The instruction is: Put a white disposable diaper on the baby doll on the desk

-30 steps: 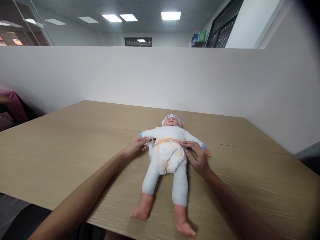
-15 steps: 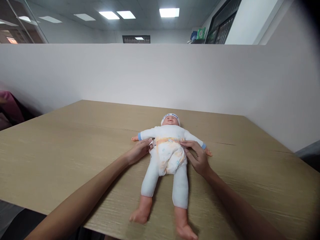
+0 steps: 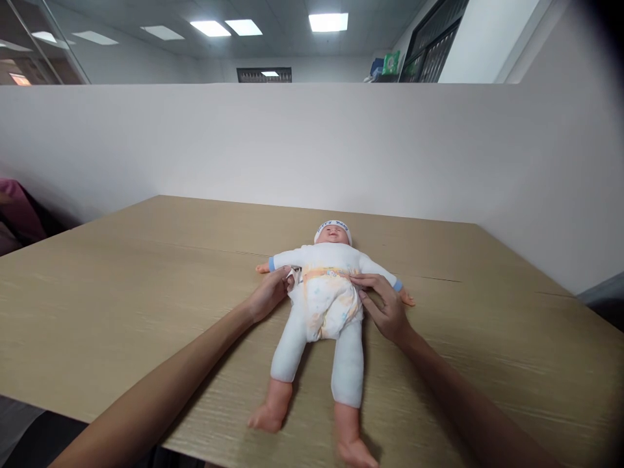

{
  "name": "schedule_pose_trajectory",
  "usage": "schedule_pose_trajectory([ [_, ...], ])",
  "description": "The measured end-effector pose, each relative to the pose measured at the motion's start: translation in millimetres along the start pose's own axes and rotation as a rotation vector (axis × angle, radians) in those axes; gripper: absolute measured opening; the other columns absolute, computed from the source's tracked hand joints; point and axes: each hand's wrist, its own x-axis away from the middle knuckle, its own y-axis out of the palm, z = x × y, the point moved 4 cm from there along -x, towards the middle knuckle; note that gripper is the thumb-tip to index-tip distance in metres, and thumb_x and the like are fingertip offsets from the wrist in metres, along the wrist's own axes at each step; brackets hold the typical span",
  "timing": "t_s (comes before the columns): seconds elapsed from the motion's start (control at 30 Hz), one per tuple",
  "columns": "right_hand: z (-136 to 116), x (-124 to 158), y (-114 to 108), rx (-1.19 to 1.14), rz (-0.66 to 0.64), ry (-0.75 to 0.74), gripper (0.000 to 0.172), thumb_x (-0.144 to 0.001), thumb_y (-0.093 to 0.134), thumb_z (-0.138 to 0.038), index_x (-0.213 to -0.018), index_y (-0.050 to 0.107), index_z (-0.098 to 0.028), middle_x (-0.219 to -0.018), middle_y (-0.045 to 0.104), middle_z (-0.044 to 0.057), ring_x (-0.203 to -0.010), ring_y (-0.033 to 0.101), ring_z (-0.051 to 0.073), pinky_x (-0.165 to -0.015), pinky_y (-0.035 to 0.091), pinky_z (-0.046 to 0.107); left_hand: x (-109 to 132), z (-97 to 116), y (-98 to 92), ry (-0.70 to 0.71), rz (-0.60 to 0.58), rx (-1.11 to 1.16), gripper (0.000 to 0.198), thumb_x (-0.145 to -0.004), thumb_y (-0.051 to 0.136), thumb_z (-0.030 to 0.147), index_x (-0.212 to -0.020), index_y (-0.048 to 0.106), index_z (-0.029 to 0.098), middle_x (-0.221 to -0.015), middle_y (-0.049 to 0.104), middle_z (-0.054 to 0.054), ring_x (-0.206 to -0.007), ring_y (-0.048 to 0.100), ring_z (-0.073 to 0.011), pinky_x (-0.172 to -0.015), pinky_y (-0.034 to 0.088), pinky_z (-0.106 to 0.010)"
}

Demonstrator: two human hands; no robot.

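Note:
A baby doll (image 3: 327,259) in a white suit and headband lies on its back on the wooden table (image 3: 146,273), feet toward me. It wears a patterned diaper (image 3: 327,300) round its hips. My left hand (image 3: 270,294) pinches the diaper's side tab at the doll's right hip. My right hand (image 3: 384,307) presses its fingers against the diaper's other side, at the waistband, fingers close together.
A white partition wall (image 3: 292,143) stands behind and to the right of the table. Pink fabric (image 3: 19,214) shows at the far left edge. The table's near edge runs just under the doll's feet.
My left hand has shifted slightly in toward the doll's hip, gathering the diaper tab. The right hand has stayed put. The view has dipped a little.

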Motion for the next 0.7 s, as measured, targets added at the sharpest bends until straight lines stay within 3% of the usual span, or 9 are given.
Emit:
schedule_pose_trajectory([
  [0.33, 0, 0, 0, 0.007, -0.003, 0.001, 0.029, -0.102, 0.058, -0.023, -0.127, 0.071, -0.029, -0.125, 0.073, 0.009, -0.12, 0.066, 0.03, -0.105, 0.053, 0.053, 3, 2, 11.0, 0.013, -0.074, 0.024, 0.039, -0.089, 0.071, 0.053, -0.078, 0.055, 0.019, -0.079, 0.049, 0.001, -0.072, 0.045, -0.0154, -0.069, 0.038, -0.029],
  [0.7, 2, 1, 1, -0.018, -0.005, -0.018, 0.03, -0.102, 0.058, -0.019, -0.127, 0.07, -0.029, -0.126, 0.072, 0.009, -0.121, 0.065, 0.029, -0.106, 0.052, 0.051, -8, 12, 12.3, 0.06, -0.07, -0.202, 0.043, -0.087, 0.073, 0.056, -0.079, 0.057, 0.018, -0.074, 0.047, 0.003, -0.066, 0.038, -0.0121, -0.061, 0.026, -0.027],
])
